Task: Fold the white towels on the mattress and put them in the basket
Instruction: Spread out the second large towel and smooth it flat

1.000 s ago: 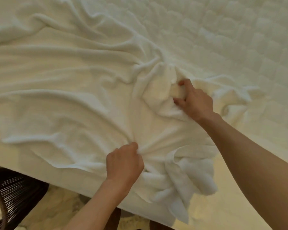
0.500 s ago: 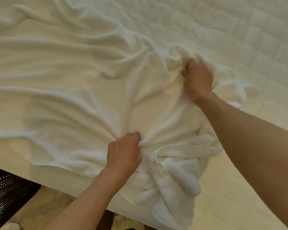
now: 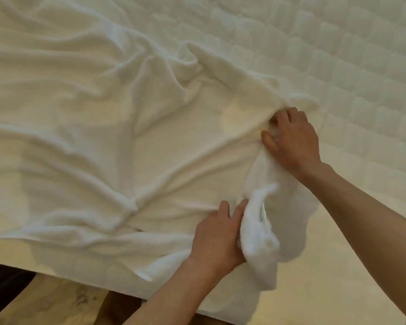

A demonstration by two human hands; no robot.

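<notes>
A large, rumpled white terry towel (image 3: 103, 141) is spread across a cream quilted mattress (image 3: 338, 66), covering most of its left and middle area, with deep creases running toward the two hands. The near hem of the towel is draped over the front edge of the mattress.

The left hand (image 3: 217, 238) is placed palm down near that front edge. Two fingers (image 3: 223, 208) are stretched forward onto the cloth, and a thick bunch of the towel is gathered and held at the thumb side of the hand; the thumb itself is hidden by the cloth. From this bunch a loose tail of towel is hung down over the mattress edge.

The right hand (image 3: 292, 139) is set farther back and to the right, at the towel's right border. Its fingers are curled, and a fold of the towel is pinched between them and the thumb. The cloth between the two hands is drawn into a twisted ridge.

Below the mattress edge, a brown wood-grain floor (image 3: 56, 303) is seen, and a dark object (image 3: 2, 280) is partly shown at the lower left corner.
</notes>
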